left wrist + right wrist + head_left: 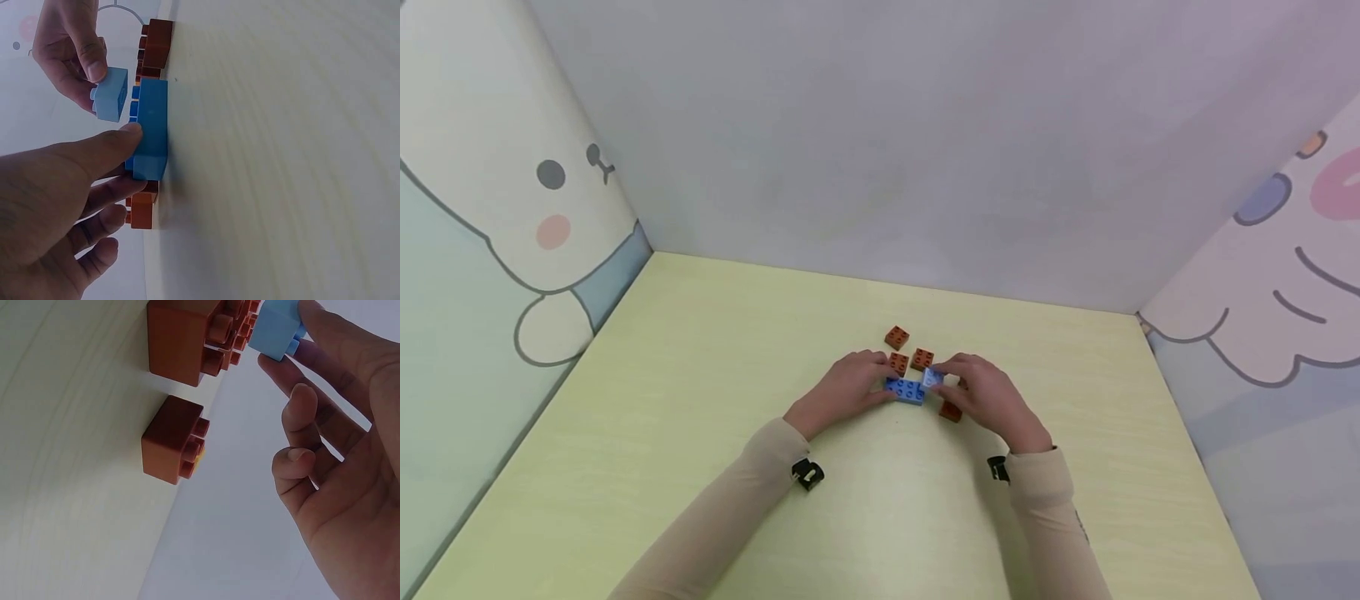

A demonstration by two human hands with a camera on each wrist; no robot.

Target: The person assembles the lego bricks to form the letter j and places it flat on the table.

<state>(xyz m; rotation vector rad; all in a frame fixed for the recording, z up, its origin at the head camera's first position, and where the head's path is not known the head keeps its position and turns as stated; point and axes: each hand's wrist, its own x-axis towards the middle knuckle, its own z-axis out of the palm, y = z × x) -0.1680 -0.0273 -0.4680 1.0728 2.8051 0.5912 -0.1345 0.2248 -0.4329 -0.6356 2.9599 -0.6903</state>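
Pinching light-blue building brick [110,95] in right hand [991,395]; gripping longer mid-blue brick [153,128] with left hand [846,387], near reddish-brown bricks [922,359].

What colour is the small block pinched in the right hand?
Light blue. The small block in the right hand shows best in the left wrist view.

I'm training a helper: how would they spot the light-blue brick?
Over the pale yellow table, find the right hand. It pinches the light-blue brick. This one is paler and shorter than the deep blue brick the left hand holds.
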